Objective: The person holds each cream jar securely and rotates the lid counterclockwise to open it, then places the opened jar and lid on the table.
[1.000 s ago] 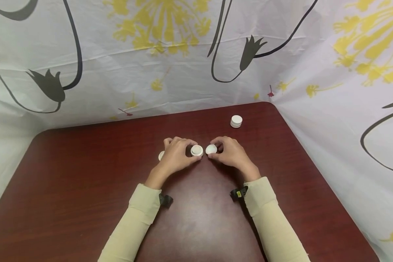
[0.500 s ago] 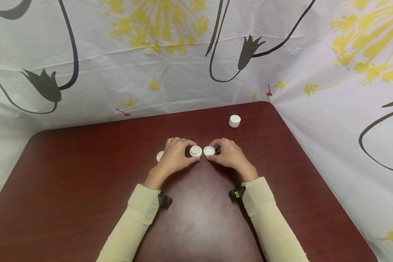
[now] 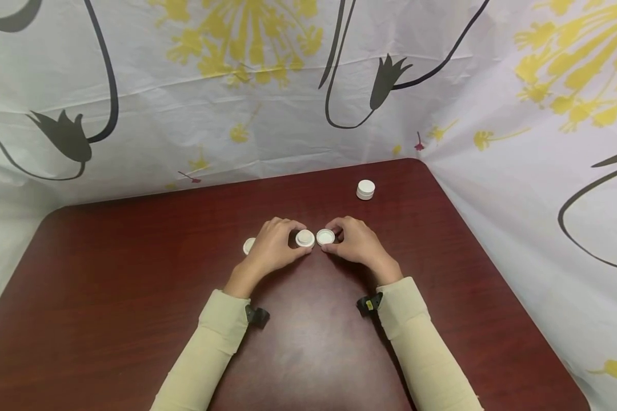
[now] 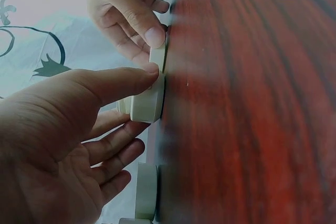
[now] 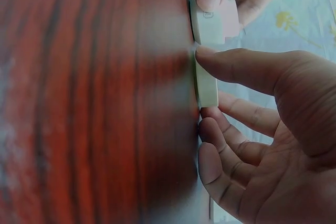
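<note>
Two bare hands meet above a dark red-brown desk point(image 3: 298, 342), each gripping a small white piece; on a clock face laid over the desk as the head camera sees it, twelve points away from the person. The left hand point(image 3: 272, 246) has its thumb and fingers curled round the sides of a white jar point(image 3: 305, 238), thumb on the near side, the jar's narrower raised round top facing up. At three o'clock from that jar, just beside it, a shallow white lid point(image 3: 325, 237) is pinched by the right hand point(image 3: 359, 242), its hollow underside turned upward; whether lid and jar touch I cannot tell. In the right wrist view, the right thumb lies on the lid's near side, while the other fingers bend loosely on the far side. Further off, at two o'clock from the held jar, a capped jar point(image 3: 365, 189) stands upright near the desk's far edge. At nine o'clock, past the left hand, lies a white disc point(image 3: 248, 246), partly covered by that hand. Both forearms wear pale sleeves point(image 3: 413, 319), with a dark device point(image 3: 257, 316) at each wrist. A patterned white sheet point(image 3: 288, 131) hangs behind the desk at twelve o'clock.
</note>
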Demonstrator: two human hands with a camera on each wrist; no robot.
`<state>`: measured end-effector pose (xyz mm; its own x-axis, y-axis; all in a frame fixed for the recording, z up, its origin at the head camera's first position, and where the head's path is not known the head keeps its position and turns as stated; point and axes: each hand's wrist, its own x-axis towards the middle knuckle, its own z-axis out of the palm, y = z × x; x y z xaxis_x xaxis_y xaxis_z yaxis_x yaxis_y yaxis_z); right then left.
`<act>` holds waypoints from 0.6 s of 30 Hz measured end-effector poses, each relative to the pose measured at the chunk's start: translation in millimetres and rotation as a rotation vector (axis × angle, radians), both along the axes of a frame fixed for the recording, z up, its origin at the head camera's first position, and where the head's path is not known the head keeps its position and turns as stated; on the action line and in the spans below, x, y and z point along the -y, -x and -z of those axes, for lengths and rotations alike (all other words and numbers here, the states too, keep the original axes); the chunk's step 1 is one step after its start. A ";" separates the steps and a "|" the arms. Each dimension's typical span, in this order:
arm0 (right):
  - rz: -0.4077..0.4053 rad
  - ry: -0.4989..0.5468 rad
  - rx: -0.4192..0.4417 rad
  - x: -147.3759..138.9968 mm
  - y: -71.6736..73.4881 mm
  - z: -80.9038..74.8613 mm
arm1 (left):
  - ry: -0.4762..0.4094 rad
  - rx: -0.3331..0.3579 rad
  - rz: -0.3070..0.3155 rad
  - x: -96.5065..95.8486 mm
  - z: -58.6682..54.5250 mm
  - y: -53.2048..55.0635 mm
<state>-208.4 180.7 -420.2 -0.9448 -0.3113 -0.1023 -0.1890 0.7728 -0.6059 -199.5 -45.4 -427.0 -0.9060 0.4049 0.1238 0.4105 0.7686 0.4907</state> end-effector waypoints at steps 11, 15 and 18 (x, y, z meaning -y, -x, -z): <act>-0.001 0.030 -0.028 -11.2 2.2 -0.8 | -0.037 0.025 0.008 -5.0 -1.1 0.5; 0.048 0.073 -0.053 -18.2 4.3 -3.4 | -0.079 0.051 -0.002 -8.9 -5.7 1.3; 0.084 0.093 -0.075 -22.5 7.3 -6.1 | -0.087 0.069 -0.013 -13.1 -8.9 3.2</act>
